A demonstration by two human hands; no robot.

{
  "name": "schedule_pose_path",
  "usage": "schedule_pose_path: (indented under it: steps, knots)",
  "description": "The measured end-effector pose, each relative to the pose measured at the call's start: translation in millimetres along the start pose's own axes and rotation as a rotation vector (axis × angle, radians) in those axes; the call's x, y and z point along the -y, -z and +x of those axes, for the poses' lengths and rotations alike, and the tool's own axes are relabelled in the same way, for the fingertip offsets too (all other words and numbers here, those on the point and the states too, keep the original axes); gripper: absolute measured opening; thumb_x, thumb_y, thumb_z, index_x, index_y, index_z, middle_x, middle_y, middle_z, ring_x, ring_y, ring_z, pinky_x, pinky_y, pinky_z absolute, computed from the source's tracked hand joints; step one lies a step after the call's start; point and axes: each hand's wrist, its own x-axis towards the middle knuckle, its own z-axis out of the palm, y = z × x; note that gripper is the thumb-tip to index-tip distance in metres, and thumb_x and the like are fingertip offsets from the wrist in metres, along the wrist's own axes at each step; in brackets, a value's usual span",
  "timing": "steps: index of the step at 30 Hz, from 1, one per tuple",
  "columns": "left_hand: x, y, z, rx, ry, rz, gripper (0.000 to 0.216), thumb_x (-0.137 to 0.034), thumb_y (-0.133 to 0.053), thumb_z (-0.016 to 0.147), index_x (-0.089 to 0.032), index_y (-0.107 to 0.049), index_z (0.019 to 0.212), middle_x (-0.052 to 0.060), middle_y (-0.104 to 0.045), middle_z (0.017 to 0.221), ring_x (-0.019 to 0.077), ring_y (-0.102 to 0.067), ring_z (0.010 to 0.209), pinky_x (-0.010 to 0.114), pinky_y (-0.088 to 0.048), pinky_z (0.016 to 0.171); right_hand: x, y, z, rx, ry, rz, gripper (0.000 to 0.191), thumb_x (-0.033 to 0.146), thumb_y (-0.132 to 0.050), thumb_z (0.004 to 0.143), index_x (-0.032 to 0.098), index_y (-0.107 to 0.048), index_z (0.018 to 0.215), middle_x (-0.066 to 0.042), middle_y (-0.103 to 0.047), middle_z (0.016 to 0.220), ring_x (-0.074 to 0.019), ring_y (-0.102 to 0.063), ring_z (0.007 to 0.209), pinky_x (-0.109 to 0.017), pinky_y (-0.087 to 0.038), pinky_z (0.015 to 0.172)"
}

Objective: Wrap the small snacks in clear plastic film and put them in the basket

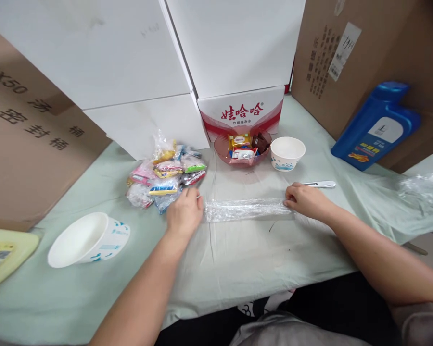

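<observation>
A folded strip of clear plastic wrap [245,209] lies stretched across the cloth between my two hands. My left hand [186,211] has its fingers closed at the strip's left end. At the other end, my right hand [305,201] pinches the wrap between thumb and fingers. Just beyond my left hand sits a heap of wrapped snack packets [168,175], several of them bundled in clear plastic. Behind the strip stands a pink glass bowl [234,158] holding small packets. A white utility knife [321,184] lies beside my right hand.
A small paper bowl [287,153] stands by the pink one; a larger paper bowl [90,240] rests tilted at left. A blue bottle [377,127] leans at right, near crumpled plastic [426,190]. White boxes [241,110] and brown cartons [39,125] wall the back and sides.
</observation>
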Motion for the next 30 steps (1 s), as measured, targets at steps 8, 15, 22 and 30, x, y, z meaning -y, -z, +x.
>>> schedule_pose_path:
  steps: [8,15,22,30]
  knots:
    - [-57.5,-34.7,-51.0,0.236,-0.685,-0.129,0.083,-0.065,-0.056,0.083,-0.025,-0.03,0.15,0.013,-0.021,0.16,0.0437,-0.008,0.146,0.069,-0.012,0.112,-4.1,1.5,-0.9,-0.017,0.021,0.135,0.009,0.02,-0.049,0.082,0.019,-0.057,0.086,-0.005,-0.064,0.081,-0.0177,-0.058,0.071,-0.026,-0.037,0.062]
    - [-58.2,-32.6,-53.9,0.163,-0.698,-0.165,0.075,-0.062,-0.047,0.09,-0.021,-0.03,0.15,0.015,-0.021,0.159,0.0389,-0.009,0.147,0.065,-0.013,0.114,-15.7,14.9,-12.1,0.298,0.288,0.666,0.036,0.026,-0.053,0.086,0.017,-0.05,0.121,0.002,-0.063,0.072,-0.0134,-0.061,0.06,-0.024,-0.045,0.058]
    - [-72.4,-39.2,-74.8,0.301,-1.034,-0.317,0.088,-0.077,-0.034,0.085,-0.027,-0.015,0.154,0.009,-0.02,0.16,0.0356,-0.007,0.148,0.06,-0.01,0.116,-1.6,21.8,-31.5,0.877,0.659,1.088,0.038,0.047,-0.061,0.088,0.011,-0.066,0.098,-0.008,-0.071,0.076,-0.0151,-0.069,0.066,-0.024,-0.052,0.061]
    - [-84.2,-35.3,-83.7,0.265,-0.954,-0.335,0.092,-0.069,-0.053,0.082,-0.015,-0.024,0.151,0.017,-0.028,0.156,0.0365,-0.022,0.145,0.05,-0.023,0.116,23.6,-9.6,-8.5,0.638,0.478,1.533,0.049,0.052,-0.064,0.086,0.013,-0.058,0.115,-0.016,-0.068,0.109,-0.0192,-0.071,0.084,-0.022,-0.051,0.059]
